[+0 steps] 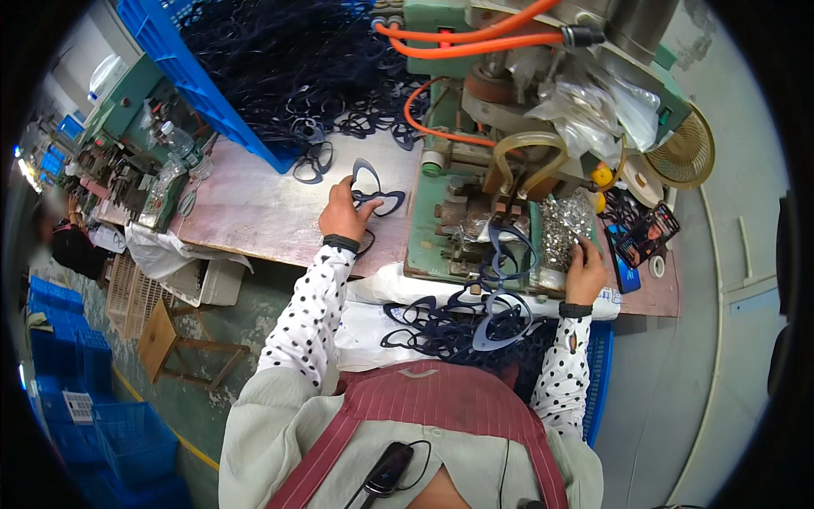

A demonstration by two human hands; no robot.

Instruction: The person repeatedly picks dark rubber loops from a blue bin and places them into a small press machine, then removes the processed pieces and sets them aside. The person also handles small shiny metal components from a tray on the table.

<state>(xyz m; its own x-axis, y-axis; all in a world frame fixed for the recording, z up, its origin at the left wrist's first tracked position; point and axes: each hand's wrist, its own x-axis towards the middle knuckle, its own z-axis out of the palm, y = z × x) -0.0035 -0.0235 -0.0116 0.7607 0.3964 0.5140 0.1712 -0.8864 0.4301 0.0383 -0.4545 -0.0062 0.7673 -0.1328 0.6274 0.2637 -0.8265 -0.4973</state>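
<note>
My left hand (342,212) is closed on a dark blue eyeglass frame (392,204), held just above the bench. My right hand (585,276) is at the edge of a heap of small shiny metal parts (561,227), fingers drawn together; whatever they pinch is too small to make out. Between my hands stands a green machine (424,242) with another blue eyeglass frame (509,265) hanging at its front. Below it, more eyeglass frames (424,322) lie piled on white cloth over my lap.
A blue crate (225,106) tips toward a large mass of dark frames (280,59). Orange hoses (475,36) cross the machine's top. Right of the metal parts lie a lit phone (649,237) and a tape roll (657,267). A wooden stool (161,339) stands at left.
</note>
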